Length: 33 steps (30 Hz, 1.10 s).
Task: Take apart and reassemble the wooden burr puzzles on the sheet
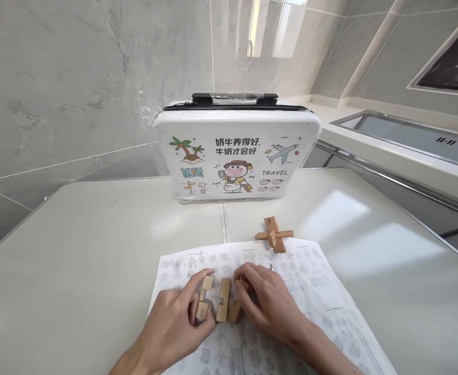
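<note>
Several notched wooden puzzle pieces lie on a printed instruction sheet (315, 284) near the table's front edge. My left hand (174, 325) pinches one notched piece (203, 299) between thumb and forefinger. A second notched piece (224, 306) lies just to its right, between my hands. My right hand (268, 302) is curled over another small wooden piece (237, 311), fingers closed on it. An assembled wooden cross (275, 235) rests at the sheet's far edge, apart from both hands.
A white cartoon-printed case (237, 153) with a black handle stands upright at the back of the pale table (96, 245). Tiled walls rise behind it. A counter with a sunken sink (416, 138) runs along the right.
</note>
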Tool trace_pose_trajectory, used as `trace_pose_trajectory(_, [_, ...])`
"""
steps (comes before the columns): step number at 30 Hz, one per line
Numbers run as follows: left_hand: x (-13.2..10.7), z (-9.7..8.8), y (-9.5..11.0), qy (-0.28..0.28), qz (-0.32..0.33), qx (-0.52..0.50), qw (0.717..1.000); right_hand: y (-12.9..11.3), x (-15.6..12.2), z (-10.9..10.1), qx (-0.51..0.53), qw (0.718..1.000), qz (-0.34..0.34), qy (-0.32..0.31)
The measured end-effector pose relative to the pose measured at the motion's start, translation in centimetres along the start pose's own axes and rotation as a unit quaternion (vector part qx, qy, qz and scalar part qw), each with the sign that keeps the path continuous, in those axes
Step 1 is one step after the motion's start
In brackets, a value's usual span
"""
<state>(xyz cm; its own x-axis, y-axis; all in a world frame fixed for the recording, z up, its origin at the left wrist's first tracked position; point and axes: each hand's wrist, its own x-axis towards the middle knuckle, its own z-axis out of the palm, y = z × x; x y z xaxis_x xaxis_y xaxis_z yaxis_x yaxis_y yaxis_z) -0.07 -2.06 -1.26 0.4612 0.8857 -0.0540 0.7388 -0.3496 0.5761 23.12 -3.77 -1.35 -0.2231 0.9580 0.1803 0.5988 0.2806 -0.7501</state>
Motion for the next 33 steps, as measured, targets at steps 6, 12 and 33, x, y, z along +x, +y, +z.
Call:
trace_pose_trajectory(6, [-0.3, 0.2, 0.0, 0.023, 0.089, 0.068, 0.993, 0.4, -0.2, 0.6, -0.044, 0.999, -0.023, 0.002])
trace_pose_trajectory(12, [-0.3, 0.5, 0.2, 0.058, 0.165, 0.071, 0.982, 0.4, -0.4, 1.3, -0.042, 0.999, -0.027, 0.012])
trace_pose_trajectory(33, [0.1, -0.3, 0.5, 0.076, 0.133, 0.045, 0.987, -0.4, -0.8, 1.3, -0.020, 0.993, -0.111, -0.037])
